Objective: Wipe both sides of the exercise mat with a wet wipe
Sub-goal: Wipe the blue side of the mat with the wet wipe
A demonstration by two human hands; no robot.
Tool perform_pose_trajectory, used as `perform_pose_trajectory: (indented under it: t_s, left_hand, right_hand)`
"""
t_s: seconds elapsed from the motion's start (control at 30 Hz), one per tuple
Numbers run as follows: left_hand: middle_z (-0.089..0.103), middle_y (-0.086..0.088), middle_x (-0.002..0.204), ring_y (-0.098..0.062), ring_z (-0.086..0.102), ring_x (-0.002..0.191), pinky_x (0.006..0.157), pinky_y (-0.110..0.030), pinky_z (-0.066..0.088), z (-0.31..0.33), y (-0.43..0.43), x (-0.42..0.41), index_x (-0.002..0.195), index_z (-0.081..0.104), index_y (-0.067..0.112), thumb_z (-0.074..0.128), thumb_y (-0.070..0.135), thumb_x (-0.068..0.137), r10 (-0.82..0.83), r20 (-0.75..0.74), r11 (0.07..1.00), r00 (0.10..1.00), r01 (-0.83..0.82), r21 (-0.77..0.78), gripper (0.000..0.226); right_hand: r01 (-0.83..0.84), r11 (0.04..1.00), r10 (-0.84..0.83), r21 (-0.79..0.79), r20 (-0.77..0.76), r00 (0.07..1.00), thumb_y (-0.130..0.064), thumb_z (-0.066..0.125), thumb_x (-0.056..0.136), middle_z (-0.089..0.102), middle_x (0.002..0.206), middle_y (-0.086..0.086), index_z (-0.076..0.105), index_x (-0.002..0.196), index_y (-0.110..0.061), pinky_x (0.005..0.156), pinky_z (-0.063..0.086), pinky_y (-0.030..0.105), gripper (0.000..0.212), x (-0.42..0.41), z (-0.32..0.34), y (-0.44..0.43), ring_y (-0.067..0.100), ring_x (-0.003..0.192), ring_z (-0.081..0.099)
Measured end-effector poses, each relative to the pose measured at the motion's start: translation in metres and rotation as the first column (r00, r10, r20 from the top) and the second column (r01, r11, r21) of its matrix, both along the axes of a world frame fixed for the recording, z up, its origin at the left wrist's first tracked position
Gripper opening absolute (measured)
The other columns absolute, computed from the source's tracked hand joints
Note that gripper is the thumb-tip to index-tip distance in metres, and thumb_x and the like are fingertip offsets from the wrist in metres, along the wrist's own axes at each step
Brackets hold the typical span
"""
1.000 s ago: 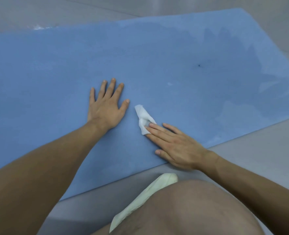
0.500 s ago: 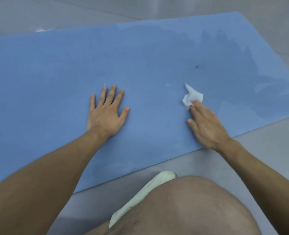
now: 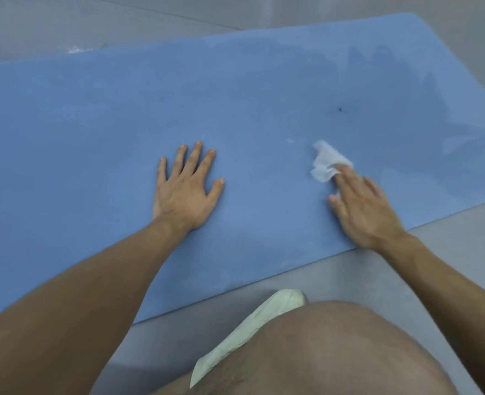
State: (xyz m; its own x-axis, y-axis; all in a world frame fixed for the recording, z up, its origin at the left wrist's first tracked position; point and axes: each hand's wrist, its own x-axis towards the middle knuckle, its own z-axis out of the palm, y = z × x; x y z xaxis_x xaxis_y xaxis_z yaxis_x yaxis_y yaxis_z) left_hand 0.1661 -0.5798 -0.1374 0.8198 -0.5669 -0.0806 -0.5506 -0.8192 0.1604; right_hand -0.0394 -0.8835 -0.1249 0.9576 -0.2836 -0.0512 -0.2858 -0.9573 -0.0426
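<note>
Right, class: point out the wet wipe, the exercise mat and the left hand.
wet wipe (image 3: 327, 162): head view, crumpled white middle.
exercise mat (image 3: 93, 124): head view, bare blue surface.
left hand (image 3: 185, 193): head view, back of the hand.

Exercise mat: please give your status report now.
Left hand flat on exercise mat. Right hand presses wet wipe onto it, fingers straight. Small dark speck lies beyond the wipe.

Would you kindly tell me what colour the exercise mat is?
The exercise mat is plain blue, with darker damp patches toward its right end; the head view shows it.
</note>
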Motion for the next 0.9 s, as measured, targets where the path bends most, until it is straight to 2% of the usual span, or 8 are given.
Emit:
perform_pose_trajectory:
  t_s: [0.1, 0.2, 0.3, 0.4, 0.53, 0.6, 0.67, 0.9]
  left_hand:
    - [-0.007, 0.012, 0.171, -0.015, -0.011, 0.157, 0.126, -0.052, -0.004, 0.000, 0.000, 0.000, 0.163, 0.004, 0.037, 0.011, 0.065, 0.100, -0.001, -0.001, 1.000, 1.000, 0.001, 0.005, 0.069]
    - [-0.007, 0.013, 0.171, -0.014, -0.011, 0.157, 0.126, -0.052, -0.004, 0.001, -0.001, -0.001, 0.162, 0.004, 0.037, 0.012, 0.065, 0.100, 0.003, -0.003, 1.000, 1.000, -0.003, 0.002, 0.068]
    - [-0.007, 0.013, 0.171, -0.014, -0.012, 0.157, 0.126, -0.052, -0.004, 0.001, 0.000, -0.001, 0.162, 0.004, 0.037, 0.012, 0.065, 0.100, 0.006, -0.001, 1.000, 1.000, -0.006, 0.002, 0.068]
    - [-0.006, 0.013, 0.171, -0.014, -0.012, 0.157, 0.126, -0.052, -0.004, 0.001, 0.000, -0.001, 0.162, 0.004, 0.038, 0.013, 0.065, 0.100, 0.005, -0.005, 1.000, 1.000, -0.005, 0.007, 0.068]
    - [-0.006, 0.013, 0.171, -0.014, -0.011, 0.157, 0.126, -0.051, -0.005, 0.001, -0.001, -0.001, 0.162, 0.005, 0.038, 0.014, 0.065, 0.101, 0.001, -0.002, 1.000, 1.000, -0.001, 0.005, 0.068]
    - [-0.005, 0.013, 0.171, -0.014, -0.010, 0.157, 0.126, -0.051, -0.004, 0.000, 0.000, 0.000, 0.163, 0.006, 0.037, 0.015, 0.064, 0.101, 0.005, -0.001, 1.000, 1.000, -0.005, 0.003, 0.067]
    - [-0.004, 0.012, 0.171, -0.014, -0.009, 0.157, 0.126, -0.051, -0.003, 0.000, -0.001, 0.000, 0.163, 0.007, 0.037, 0.016, 0.064, 0.101, 0.004, 0.003, 1.000, 1.000, -0.004, 0.001, 0.067]
    - [-0.002, 0.012, 0.171, -0.014, -0.008, 0.157, 0.126, -0.052, -0.002, -0.001, 0.000, 0.000, 0.163, 0.009, 0.037, 0.017, 0.064, 0.101, 0.003, 0.005, 1.000, 1.000, -0.003, -0.001, 0.068]
  right_hand:
    - [0.203, 0.979, -0.203, 0.008, -0.020, 0.979, -0.047, 0.020, 0.101, 0.043, 0.154, 0.015, 0.045, 0.142, -0.004, 0.114, 0.030, 0.048, 0.064, -0.001, 0.005, -0.050, 0.030, 0.141, 0.043]
    - [0.242, 0.969, -0.241, 0.056, -0.024, 0.970, -0.052, 0.018, 0.099, 0.038, 0.157, 0.014, 0.041, 0.145, -0.005, 0.118, 0.025, 0.043, 0.070, -0.002, 0.008, -0.058, 0.030, 0.144, 0.035]
    - [0.120, 0.977, -0.116, 0.176, -0.033, 0.993, -0.055, 0.022, 0.099, 0.024, 0.166, 0.009, 0.032, 0.155, -0.003, 0.124, 0.014, 0.033, 0.077, -0.008, 0.005, -0.023, 0.022, 0.153, 0.023]
    - [-0.081, 0.976, 0.089, 0.204, -0.031, 0.996, -0.054, 0.021, 0.102, 0.015, 0.169, 0.002, 0.027, 0.159, -0.007, 0.123, 0.004, 0.023, 0.074, -0.024, 0.008, 0.020, 0.015, 0.155, 0.015]
    - [-0.222, 0.961, 0.233, 0.164, -0.049, 0.971, -0.050, 0.017, 0.107, 0.011, 0.170, -0.005, 0.023, 0.161, -0.013, 0.126, 0.006, 0.031, 0.066, -0.042, 0.008, 0.050, 0.008, 0.156, 0.006]
    - [-0.142, 0.985, 0.146, 0.098, -0.026, 0.989, -0.048, 0.016, 0.107, 0.020, 0.168, -0.003, 0.030, 0.158, -0.012, 0.125, 0.012, 0.036, 0.065, -0.045, 0.005, 0.041, 0.010, 0.155, 0.014]
    - [0.053, 0.994, -0.055, 0.090, 0.016, 0.998, -0.048, 0.016, 0.105, 0.029, 0.164, 0.000, 0.035, 0.154, -0.012, 0.124, 0.017, 0.041, 0.064, -0.043, 0.002, 0.016, 0.015, 0.153, 0.021]
    - [0.490, 0.867, -0.495, 0.088, 0.043, 0.868, -0.049, 0.018, 0.098, 0.036, 0.155, 0.015, 0.039, 0.145, -0.005, 0.114, 0.032, 0.055, 0.067, -0.046, -0.003, -0.079, 0.036, 0.140, 0.037]
